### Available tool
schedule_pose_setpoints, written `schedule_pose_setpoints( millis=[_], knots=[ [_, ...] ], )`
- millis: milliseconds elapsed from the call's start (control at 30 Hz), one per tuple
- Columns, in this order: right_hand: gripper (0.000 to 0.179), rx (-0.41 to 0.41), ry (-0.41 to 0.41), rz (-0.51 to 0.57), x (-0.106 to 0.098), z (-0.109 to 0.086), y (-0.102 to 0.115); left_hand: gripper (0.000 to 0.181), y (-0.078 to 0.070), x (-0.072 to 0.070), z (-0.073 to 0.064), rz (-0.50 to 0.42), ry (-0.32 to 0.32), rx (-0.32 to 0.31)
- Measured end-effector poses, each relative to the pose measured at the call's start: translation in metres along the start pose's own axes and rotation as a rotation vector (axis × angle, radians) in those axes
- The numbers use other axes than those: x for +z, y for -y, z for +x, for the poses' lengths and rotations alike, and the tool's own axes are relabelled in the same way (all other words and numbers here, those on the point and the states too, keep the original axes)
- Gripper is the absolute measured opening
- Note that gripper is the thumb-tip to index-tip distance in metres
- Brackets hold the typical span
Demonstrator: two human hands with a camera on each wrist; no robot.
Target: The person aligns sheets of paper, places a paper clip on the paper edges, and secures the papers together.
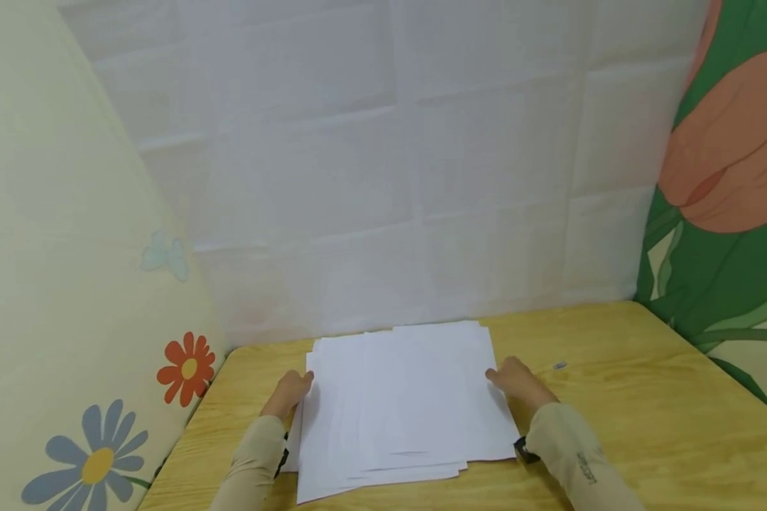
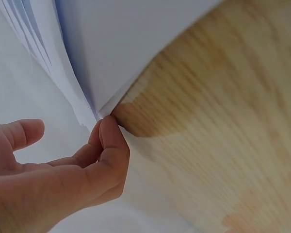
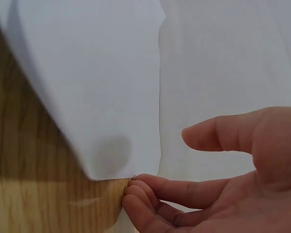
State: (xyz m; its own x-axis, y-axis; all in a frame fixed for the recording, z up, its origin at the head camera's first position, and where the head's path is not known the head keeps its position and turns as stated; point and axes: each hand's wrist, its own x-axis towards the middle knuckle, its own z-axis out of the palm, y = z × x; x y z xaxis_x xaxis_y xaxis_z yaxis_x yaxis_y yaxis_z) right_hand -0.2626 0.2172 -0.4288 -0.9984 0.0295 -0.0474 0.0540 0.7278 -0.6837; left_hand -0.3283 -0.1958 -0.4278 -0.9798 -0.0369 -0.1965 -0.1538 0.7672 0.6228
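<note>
A loose stack of white paper sheets lies on the wooden table, its sheets unevenly overlapped. At its left edge is my left hand; at its right edge, my right hand. In the left wrist view, the bent fingers of the left hand touch the paper edge with their tips, and the thumb stands apart. The right wrist view has the right hand with fingertips against the edge of the paper; its thumb is lifted away. Parts of the sheets' undersides are hidden.
The wooden table runs back to a hanging white cloth. A small shiny object lies right of the stack. Painted flower walls flank both sides, with a red flower at left.
</note>
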Motion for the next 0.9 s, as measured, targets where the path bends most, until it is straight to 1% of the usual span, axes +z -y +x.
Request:
schedule_pose_setpoints(
  millis=[167, 300, 500, 667, 767, 800, 900],
  knots=[
    [0.024, -0.001, -0.008, 0.014, -0.002, -0.001, 0.0, 0.057, -0.004, 0.001, 0.004, 0.005, 0.0, -0.005],
    [0.026, -0.012, -0.025, 0.02, -0.001, 0.001, -0.003, 0.056, -0.006, 0.002, 0.004, 0.021, -0.003, -0.01],
    [0.033, -0.038, -0.037, 0.037, 0.004, 0.004, -0.003, 0.054, -0.006, -0.004, 0.005, 0.04, -0.01, 0.003],
    [0.032, -0.02, -0.023, 0.058, 0.006, 0.003, 0.001, 0.055, -0.003, -0.007, 0.005, 0.059, 0.001, -0.005],
    [0.03, 0.008, -0.007, 0.08, 0.006, 0.002, 0.002, 0.056, -0.001, -0.008, 0.006, 0.063, 0.005, 0.004],
    [0.03, 0.017, -0.005, 0.085, 0.006, 0.002, 0.002, 0.056, -0.001, -0.008, 0.005, 0.067, 0.003, 0.019],
    [0.027, 0.013, -0.018, 0.072, 0.007, 0.002, 0.002, 0.059, 0.002, -0.008, 0.003, 0.07, 0.001, 0.041]
  ],
)
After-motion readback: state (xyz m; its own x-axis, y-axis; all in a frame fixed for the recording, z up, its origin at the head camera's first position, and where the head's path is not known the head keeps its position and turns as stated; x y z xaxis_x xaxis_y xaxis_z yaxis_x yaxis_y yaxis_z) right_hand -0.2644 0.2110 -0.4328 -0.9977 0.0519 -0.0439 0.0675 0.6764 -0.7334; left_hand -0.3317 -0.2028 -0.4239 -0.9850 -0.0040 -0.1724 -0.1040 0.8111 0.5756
